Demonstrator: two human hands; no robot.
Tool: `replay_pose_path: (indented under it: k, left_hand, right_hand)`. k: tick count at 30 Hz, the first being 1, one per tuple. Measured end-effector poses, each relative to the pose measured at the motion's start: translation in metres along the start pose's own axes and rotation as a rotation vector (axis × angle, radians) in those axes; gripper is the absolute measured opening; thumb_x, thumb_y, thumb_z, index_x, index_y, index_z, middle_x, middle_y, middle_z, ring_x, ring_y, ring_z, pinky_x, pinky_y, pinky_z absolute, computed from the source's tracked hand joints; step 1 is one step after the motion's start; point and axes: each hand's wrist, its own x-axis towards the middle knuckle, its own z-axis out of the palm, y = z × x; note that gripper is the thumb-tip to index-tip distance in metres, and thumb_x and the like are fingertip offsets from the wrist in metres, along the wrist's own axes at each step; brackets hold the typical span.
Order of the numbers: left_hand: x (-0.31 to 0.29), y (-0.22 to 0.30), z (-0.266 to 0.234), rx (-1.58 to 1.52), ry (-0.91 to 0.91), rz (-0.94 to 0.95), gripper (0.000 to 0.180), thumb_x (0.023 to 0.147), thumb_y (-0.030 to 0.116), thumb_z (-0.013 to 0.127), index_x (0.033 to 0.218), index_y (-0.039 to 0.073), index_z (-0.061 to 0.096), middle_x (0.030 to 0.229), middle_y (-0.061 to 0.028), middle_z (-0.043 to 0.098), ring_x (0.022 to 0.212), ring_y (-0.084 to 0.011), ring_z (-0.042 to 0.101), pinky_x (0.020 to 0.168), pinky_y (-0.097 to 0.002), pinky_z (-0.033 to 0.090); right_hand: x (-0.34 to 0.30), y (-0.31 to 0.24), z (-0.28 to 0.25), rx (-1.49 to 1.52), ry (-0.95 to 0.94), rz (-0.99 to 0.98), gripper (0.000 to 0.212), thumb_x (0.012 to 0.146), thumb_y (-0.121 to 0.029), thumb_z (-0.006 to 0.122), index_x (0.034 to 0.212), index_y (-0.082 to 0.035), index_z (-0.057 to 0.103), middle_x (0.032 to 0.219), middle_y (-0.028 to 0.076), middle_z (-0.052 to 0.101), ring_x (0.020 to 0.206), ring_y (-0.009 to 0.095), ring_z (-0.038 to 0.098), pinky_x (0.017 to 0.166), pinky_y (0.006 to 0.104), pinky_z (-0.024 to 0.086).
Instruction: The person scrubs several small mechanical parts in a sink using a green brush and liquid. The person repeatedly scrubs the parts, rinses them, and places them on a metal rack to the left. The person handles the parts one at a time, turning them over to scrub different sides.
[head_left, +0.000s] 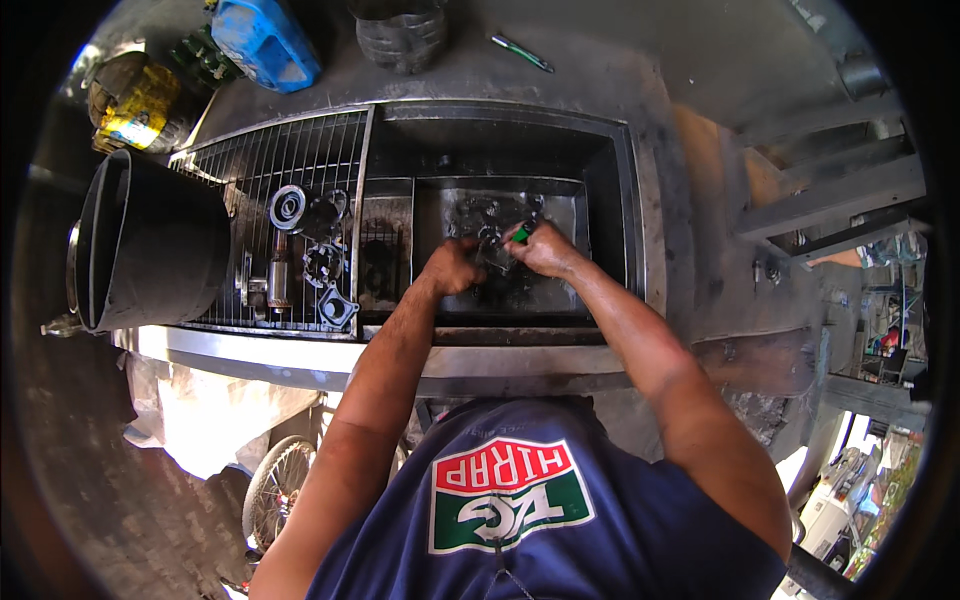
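Observation:
Both hands are low inside a dark metal wash basin [632, 215] with murky liquid in its bottom. My right hand [546, 250] is closed round a green-handled tool [521, 235], whose working end I cannot make out. Opposite it, my left hand [453, 268] has its fingers curled at a dark, wet part [494, 258] between the hands. The part's shape is lost in the dark liquid, and what the left fingers grip is hidden.
Left of the basin, a wire rack [322, 150] carries a round metal pulley-like part [289, 207], a cylindrical metal part [280, 283] and a flat metal bracket [337, 306]. A black bucket [165, 240] lies tipped there. Behind are a blue jug [262, 45], a cut plastic bottle [400, 38] and a green pen [522, 53].

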Motion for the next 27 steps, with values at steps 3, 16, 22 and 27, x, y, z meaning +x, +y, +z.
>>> replay_pose_path:
  k: [3,16,22,27]
  left_hand:
    - [0.000,-0.004,-0.002,-0.006,0.022,0.015,0.082,0.066,0.026,0.084,0.143,0.003,0.064,0.137,-0.0246,0.069,0.130,-0.0360,0.065,0.113,-0.0393,0.050]
    - [0.012,-0.017,0.001,0.158,-0.022,-0.016,0.091,0.063,0.033,0.085,0.143,-0.001,0.060,0.129,-0.0266,0.071,0.123,-0.0382,0.068,0.105,-0.0418,0.055]
    - [0.017,-0.029,0.003,0.148,0.033,-0.025,0.083,0.065,0.035,0.084,0.135,-0.004,0.062,0.119,-0.0267,0.074,0.114,-0.0358,0.072,0.099,-0.0422,0.056]
    - [0.022,-0.033,0.001,0.032,-0.005,-0.059,0.093,0.066,0.034,0.084,0.144,-0.006,0.057,0.135,-0.0290,0.068,0.127,-0.0394,0.066,0.108,-0.0404,0.053]
  right_hand:
    - [-0.003,0.000,-0.004,-0.109,0.368,-0.011,0.015,0.093,-0.016,0.074,0.104,-0.006,0.078,0.100,0.013,0.079,0.091,0.025,0.077,0.084,0.0373,0.060]
    - [0.026,0.071,0.023,-0.119,0.103,0.333,0.014,0.096,-0.019,0.073,0.102,-0.006,0.077,0.094,0.009,0.079,0.088,0.022,0.074,0.083,0.0376,0.058]
    - [0.013,0.008,0.027,0.099,0.063,-0.073,0.016,0.094,-0.021,0.073,0.102,-0.008,0.078,0.098,0.010,0.078,0.092,0.023,0.074,0.084,0.0365,0.057]
    - [0.011,-0.019,0.017,-0.288,0.432,-0.280,0.015,0.089,-0.021,0.076,0.101,-0.012,0.079,0.102,0.011,0.076,0.105,0.035,0.069,0.099,0.0457,0.054]
